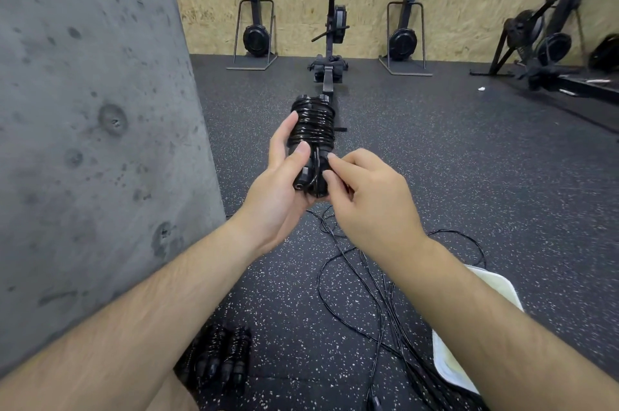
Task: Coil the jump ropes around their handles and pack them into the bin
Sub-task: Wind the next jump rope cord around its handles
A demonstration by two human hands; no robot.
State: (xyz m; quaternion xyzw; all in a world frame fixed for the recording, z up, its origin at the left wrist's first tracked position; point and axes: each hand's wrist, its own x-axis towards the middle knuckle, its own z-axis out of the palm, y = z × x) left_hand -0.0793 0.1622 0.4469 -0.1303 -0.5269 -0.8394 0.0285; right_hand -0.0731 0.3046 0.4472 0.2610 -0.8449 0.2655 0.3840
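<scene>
A black jump rope [313, 124] is wound in tight turns around its two handles, held up over the floor at the centre of view. My left hand [281, 182] grips the bundle from the left, thumb across the front. My right hand [365, 196] pinches the rope's loose end at the lower part of the handles. Two coiled rope bundles [221, 357] lie on the floor by my left forearm. Loose black ropes [378, 303] sprawl on the floor under my right arm. A white bin [445, 363] shows partly behind my right forearm.
A grey concrete pillar [90, 129] fills the left side. A rowing machine [330, 52] stands straight ahead on the speckled rubber floor, with ski machines [256, 35] against the wooden wall and more black gym machines [542, 45] at the right.
</scene>
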